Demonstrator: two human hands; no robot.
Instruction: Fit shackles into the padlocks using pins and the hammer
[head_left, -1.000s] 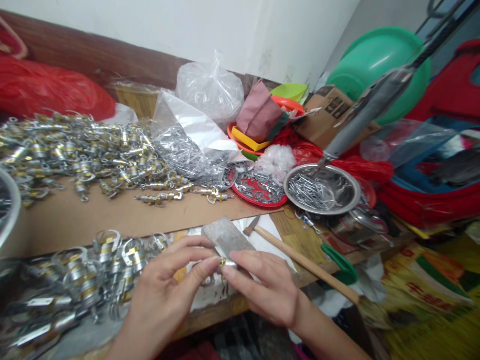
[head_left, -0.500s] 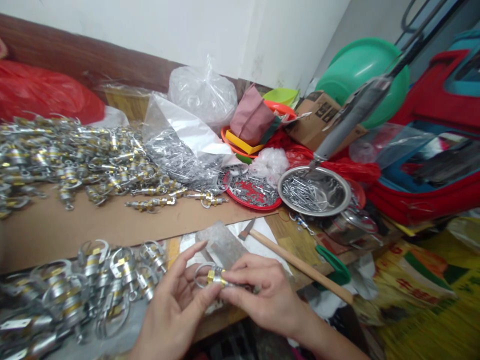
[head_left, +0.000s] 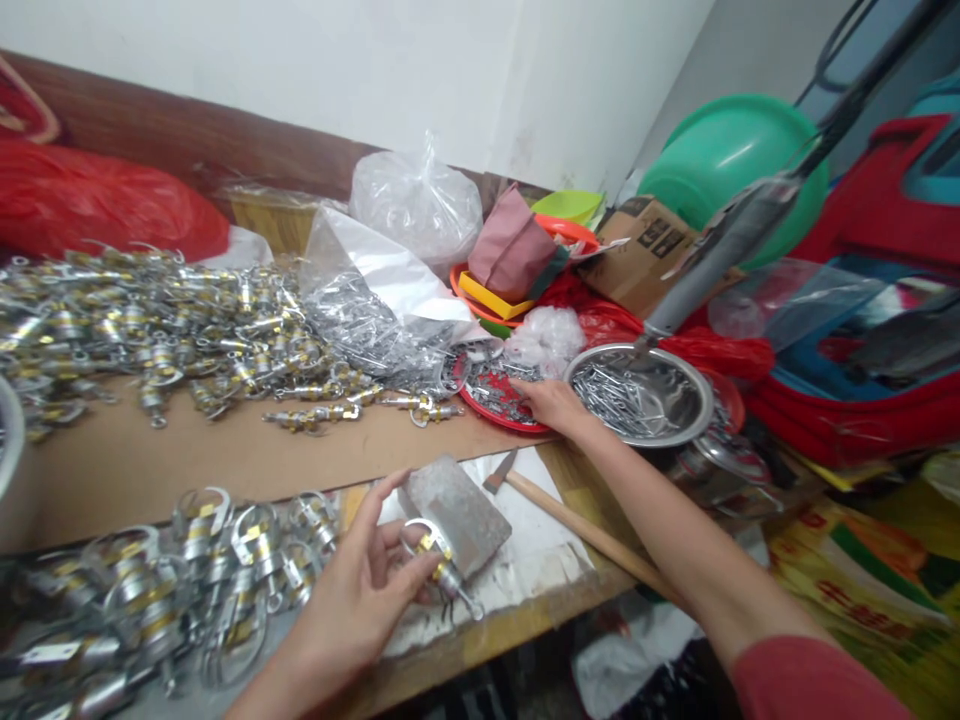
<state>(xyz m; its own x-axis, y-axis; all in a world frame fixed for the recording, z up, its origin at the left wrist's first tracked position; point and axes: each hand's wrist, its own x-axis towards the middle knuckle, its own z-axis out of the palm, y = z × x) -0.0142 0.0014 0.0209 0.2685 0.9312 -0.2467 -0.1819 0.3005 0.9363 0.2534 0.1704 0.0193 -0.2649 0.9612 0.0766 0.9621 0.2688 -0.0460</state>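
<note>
Work on one silver-and-yellow fitting (head_left: 447, 571) looks unfinished: the left hand (head_left: 349, 600) pinches it in its grip by the metal block (head_left: 465, 515), while the right hand (head_left: 553, 406) is at the red tray (head_left: 517, 427) of small parts (head_left: 504, 404), whether holding one I cannot tell. Similar fittings (head_left: 157, 355) lie heaped farther back and clustered nearer, their completeness unclear.

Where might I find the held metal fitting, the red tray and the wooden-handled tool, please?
Held metal fitting (head_left: 448, 573), head view: silver body.
Red tray (head_left: 504, 420), head view: front rim.
Wooden-handled tool (head_left: 586, 531), head view: middle of the handle.
</note>
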